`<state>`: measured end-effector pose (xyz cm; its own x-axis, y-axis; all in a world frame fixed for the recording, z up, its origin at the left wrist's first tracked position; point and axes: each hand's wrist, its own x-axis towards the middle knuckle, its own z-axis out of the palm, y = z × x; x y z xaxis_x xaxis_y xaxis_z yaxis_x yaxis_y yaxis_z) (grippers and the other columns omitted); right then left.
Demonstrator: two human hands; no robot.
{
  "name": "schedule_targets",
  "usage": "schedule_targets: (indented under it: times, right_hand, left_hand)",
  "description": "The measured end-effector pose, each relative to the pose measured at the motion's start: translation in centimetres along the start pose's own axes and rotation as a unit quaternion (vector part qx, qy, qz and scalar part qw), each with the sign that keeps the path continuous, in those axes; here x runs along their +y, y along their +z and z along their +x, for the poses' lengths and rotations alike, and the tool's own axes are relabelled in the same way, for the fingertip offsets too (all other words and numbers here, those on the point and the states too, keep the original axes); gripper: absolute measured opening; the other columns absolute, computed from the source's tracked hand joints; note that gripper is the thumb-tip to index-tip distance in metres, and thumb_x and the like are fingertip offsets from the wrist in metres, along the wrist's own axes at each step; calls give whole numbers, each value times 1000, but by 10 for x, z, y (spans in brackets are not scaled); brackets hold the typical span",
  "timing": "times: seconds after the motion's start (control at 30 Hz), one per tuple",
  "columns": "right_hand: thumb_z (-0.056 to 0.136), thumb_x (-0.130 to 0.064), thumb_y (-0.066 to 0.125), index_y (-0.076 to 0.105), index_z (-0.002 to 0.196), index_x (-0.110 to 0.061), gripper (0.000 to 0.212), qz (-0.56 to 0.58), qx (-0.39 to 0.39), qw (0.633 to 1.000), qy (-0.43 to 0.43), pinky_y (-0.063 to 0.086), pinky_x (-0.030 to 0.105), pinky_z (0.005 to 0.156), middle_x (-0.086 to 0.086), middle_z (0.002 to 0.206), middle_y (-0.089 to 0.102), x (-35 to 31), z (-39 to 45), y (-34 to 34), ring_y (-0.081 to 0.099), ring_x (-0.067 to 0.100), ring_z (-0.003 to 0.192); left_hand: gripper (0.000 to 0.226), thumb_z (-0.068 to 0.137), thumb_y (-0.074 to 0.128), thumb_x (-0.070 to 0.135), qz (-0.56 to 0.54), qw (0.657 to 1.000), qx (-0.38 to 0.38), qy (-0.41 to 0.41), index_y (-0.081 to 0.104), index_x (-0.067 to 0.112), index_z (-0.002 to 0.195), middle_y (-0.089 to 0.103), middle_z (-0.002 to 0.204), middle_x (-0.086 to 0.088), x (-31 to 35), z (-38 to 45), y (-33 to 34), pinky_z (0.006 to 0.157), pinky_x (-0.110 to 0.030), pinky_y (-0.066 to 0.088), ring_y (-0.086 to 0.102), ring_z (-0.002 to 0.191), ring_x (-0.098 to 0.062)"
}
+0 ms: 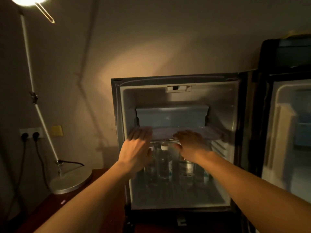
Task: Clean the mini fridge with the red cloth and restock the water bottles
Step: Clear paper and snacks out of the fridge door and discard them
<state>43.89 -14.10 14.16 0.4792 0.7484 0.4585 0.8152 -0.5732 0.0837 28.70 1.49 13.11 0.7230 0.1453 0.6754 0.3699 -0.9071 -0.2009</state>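
While both hands' fingers (pixel 143 132) lie flat, shelf (pixel 190 132) beneath them, water bottles (pixel 164 162) below.

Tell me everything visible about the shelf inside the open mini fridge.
The shelf is a pale, see-through panel, probably plastic or glass, lying level across the mini fridge about halfway up, below the light grey freezer box. Its front edge is blurred. The left hand and right hand reach to that edge with fingers extended; contact cannot be confirmed. Water bottles stand upright beneath it.
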Motion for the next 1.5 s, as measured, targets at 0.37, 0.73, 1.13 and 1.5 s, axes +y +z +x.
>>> schedule_targets:
  times: [0.37, 0.73, 1.13, 1.5]
  right_hand:
    - [91, -14, 55, 55, 130, -25, 40, -12, 76, 997, -23, 49, 37, 85, 5, 117, 66, 11, -51, -30, 62, 28, 107]
    - [94, -24, 50, 65, 102, -25, 17, 44, 113, 992, -19, 44, 33, 66, -1, 91, 69, 3, -165, -29, 64, 24, 85]
    - [96, -29, 42, 66, 96, -22, 25, 0, 82, 995, 64, 52, 39, 68, -1, 88, 69, 39, -339, -46, 64, 22, 80]
    - [91, -31, 48, 66, 86, -24, 20, -48, 79, 963, 254, 32, 59, 102, -1, 77, 67, 133, -482, -91, 63, 20, 75]
  left_hand:
    - [36, 76, 79, 25, 5, 999, 17, 36, 68, 22, 109, 69, 112, -1, 14, -16, -14, 89, -39, 49, 66, 102, -23]
    - [58, 61, 85, 20, -14, 998, 34, 47, 61, 16, 115, 58, 123, -10, 36, -84, -61, 84, -40, 53, 61, 104, -27]
    - [12, 80, 74, 26, -111, 982, -21, 149, 65, 21, 86, 63, 93, 4, 154, -154, -64, 80, -35, 49, 63, 89, -20]
    - [21, 94, 57, 40, -207, 947, 18, 246, 60, 20, 92, 67, 90, 0, 302, -141, -104, 75, -36, 45, 64, 88, -26]
